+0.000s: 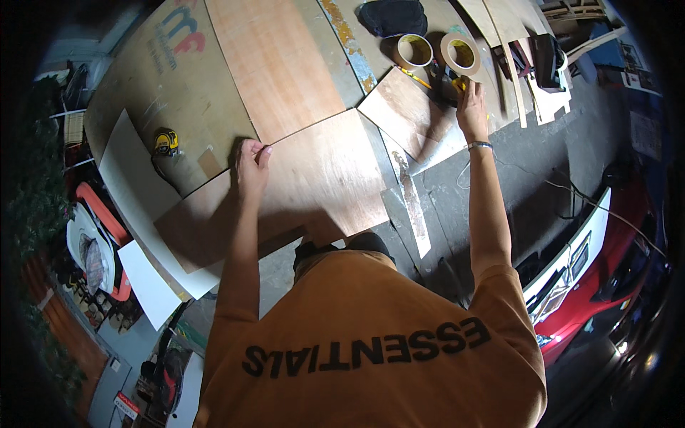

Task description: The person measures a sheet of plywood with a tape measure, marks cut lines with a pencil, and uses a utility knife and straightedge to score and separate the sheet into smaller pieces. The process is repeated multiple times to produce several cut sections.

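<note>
A rectangular plywood board (325,167) lies in front of me, its near edge close to my body. My left hand (252,171) is closed at the board's far edge, thumb and curled fingers together there. Beyond that edge a longer, paler plywood panel (278,64) meets the board. My right hand (472,114) is stretched far to the right, its fingers closed on a small yellow tool (460,84); the fingers hide its kind. Beneath and beside that hand lies a smaller plywood piece (403,107), with a yellow pencil-like stick (415,77) near its far edge.
Two tape rolls (414,51) (460,53) stand beyond the right hand, near a black cloth item (392,17). A yellow-black tape measure (166,142) rests at left. Narrow wood strips (515,85) lie far right. A red vehicle (596,307) stands at right.
</note>
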`<act>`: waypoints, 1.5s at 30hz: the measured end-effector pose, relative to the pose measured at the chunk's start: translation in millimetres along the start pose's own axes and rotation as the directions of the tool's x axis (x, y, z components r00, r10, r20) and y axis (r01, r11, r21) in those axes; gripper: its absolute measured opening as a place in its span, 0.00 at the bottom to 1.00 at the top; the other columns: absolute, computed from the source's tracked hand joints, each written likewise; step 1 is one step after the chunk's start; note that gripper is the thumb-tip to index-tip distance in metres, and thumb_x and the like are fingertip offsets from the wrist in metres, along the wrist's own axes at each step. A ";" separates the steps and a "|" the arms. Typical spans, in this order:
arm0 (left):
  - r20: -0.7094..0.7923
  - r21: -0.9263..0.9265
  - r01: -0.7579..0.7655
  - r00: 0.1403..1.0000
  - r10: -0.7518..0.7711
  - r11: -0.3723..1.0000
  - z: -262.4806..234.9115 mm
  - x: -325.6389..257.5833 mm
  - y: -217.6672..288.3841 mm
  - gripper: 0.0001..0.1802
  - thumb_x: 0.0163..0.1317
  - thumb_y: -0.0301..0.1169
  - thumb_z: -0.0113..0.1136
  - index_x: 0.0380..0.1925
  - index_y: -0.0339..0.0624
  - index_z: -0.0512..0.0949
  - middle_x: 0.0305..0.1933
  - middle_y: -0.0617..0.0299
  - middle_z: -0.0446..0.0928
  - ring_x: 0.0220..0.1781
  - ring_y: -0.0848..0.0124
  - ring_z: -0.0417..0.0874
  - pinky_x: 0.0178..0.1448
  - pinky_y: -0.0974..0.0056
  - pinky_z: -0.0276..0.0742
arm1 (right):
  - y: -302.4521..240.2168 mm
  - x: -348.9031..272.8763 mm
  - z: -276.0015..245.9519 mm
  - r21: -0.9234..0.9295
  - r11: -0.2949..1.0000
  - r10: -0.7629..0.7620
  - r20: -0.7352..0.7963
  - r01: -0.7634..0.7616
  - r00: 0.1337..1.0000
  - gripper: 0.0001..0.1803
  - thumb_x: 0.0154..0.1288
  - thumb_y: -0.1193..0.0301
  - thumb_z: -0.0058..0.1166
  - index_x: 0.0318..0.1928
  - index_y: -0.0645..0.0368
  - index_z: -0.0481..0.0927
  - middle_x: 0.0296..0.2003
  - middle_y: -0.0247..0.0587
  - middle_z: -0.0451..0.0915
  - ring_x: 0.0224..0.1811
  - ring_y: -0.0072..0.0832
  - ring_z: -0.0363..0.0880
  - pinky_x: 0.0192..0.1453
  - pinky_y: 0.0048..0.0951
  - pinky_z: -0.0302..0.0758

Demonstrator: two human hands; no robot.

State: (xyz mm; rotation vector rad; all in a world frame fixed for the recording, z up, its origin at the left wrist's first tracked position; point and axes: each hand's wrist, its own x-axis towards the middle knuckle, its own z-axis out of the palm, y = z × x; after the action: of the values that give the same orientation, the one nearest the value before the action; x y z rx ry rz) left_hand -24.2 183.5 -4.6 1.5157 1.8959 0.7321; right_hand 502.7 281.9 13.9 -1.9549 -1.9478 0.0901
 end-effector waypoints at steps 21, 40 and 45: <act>-0.302 0.520 0.147 0.953 0.020 0.841 -179.6 97.9 -155.0 0.50 0.52 0.52 0.78 0.64 0.29 0.68 0.58 0.32 0.78 0.59 0.39 0.81 0.63 0.46 0.78 | -70.6 37.0 14.0 -0.300 0.922 -0.135 0.345 0.246 0.929 0.07 0.69 0.67 0.51 0.39 0.55 0.80 0.29 0.49 0.85 0.33 0.48 0.86 0.38 0.51 0.80; -0.386 -0.694 -0.088 0.883 -0.267 0.714 17.6 -108.9 72.1 0.39 0.61 0.21 0.69 0.66 0.40 0.55 0.62 0.47 0.70 0.62 0.62 0.75 0.69 0.55 0.74 | -330.7 -132.6 12.1 0.772 -0.002 -0.290 0.608 -0.635 0.739 0.17 0.69 0.79 0.65 0.56 0.60 0.80 0.46 0.32 0.82 0.49 0.19 0.80 0.56 0.25 0.79; -0.628 -0.314 0.166 0.702 -0.336 0.935 -8.0 -105.2 17.8 0.40 0.59 0.31 0.76 0.63 0.34 0.61 0.60 0.46 0.70 0.61 0.58 0.76 0.69 0.54 0.75 | -269.6 -99.6 22.2 0.836 0.264 -0.359 0.548 -0.482 0.755 0.13 0.65 0.88 0.61 0.47 0.60 0.83 0.44 0.34 0.83 0.48 0.22 0.83 0.57 0.25 0.80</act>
State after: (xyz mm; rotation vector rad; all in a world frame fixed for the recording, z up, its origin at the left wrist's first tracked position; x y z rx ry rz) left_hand -0.6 83.6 25.6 0.8458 2.3567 1.4635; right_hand 235.6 181.2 54.5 -1.0578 -1.3488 1.8228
